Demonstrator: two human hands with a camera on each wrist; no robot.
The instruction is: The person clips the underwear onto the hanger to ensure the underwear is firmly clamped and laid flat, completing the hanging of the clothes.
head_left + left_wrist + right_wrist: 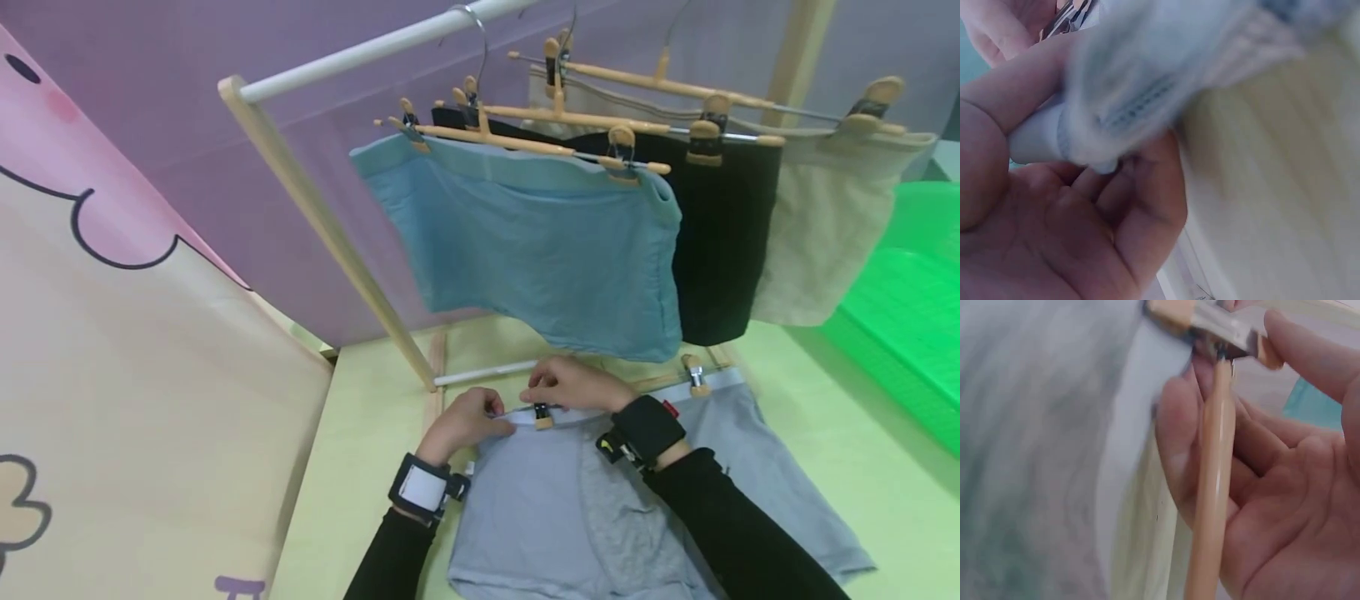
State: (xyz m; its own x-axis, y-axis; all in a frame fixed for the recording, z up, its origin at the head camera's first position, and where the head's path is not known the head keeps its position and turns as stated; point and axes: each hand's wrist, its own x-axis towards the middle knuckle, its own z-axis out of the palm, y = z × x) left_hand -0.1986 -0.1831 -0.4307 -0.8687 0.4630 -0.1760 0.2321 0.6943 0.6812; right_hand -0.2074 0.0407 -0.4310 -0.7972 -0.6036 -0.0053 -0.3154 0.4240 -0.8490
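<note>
Light grey-blue shorts (532, 500) lie spread on the table, with a pale waistband along the top. My left hand (468, 421) pinches the left end of that waistband, its fabric (1141, 94) showing between thumb and fingers in the left wrist view. Over the waistband my right hand (581, 385) grips a clip (543, 417) of a clip hanger. In the right wrist view the thumb touches the clip's end, and the fingers lie behind the wooden hanger bar (1211, 481). A second clip (696, 375) sits on the waistband further right.
A rack with a white rail (375, 52) and wooden post (330, 233) stands behind. From it hang blue shorts (540, 242), a black garment (727, 242) and a beige one (832, 217) on clip hangers. A green basket (900, 333) is at right.
</note>
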